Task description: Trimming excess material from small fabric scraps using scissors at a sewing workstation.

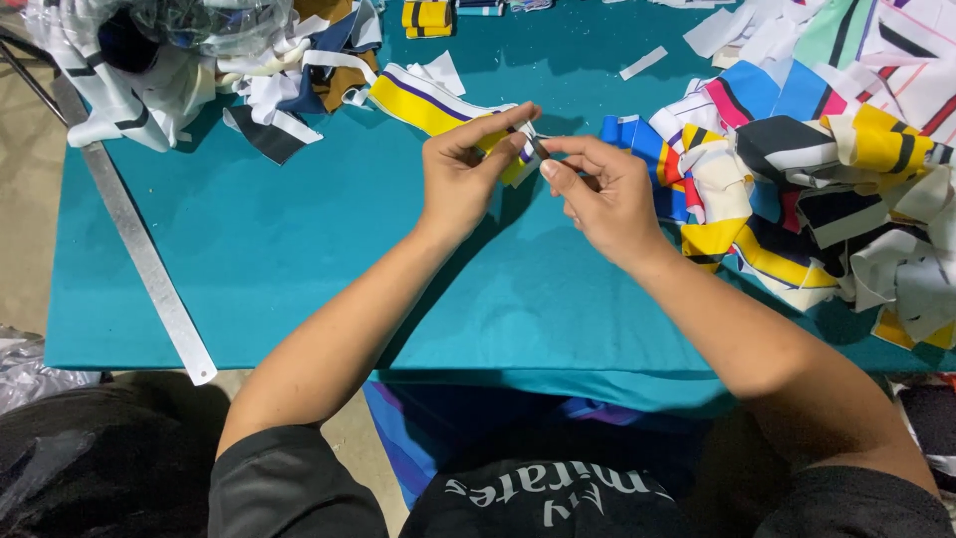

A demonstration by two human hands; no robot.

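My left hand [463, 171] pinches the near end of a yellow fabric strip [426, 104] with white and purple stripes, which trails away to the upper left over the teal table [299, 249]. My right hand [602, 194] meets it from the right, fingertips closed on a small dark tool [539, 147] at the strip's end. Both hands hover just above the table's middle.
A big heap of multicoloured striped fabric pieces [827, 169] fills the right side. Another pile with clear plastic [189, 50] sits at the top left. A long metal ruler [139, 249] lies along the left edge. White scraps [642, 62] lie at the back.
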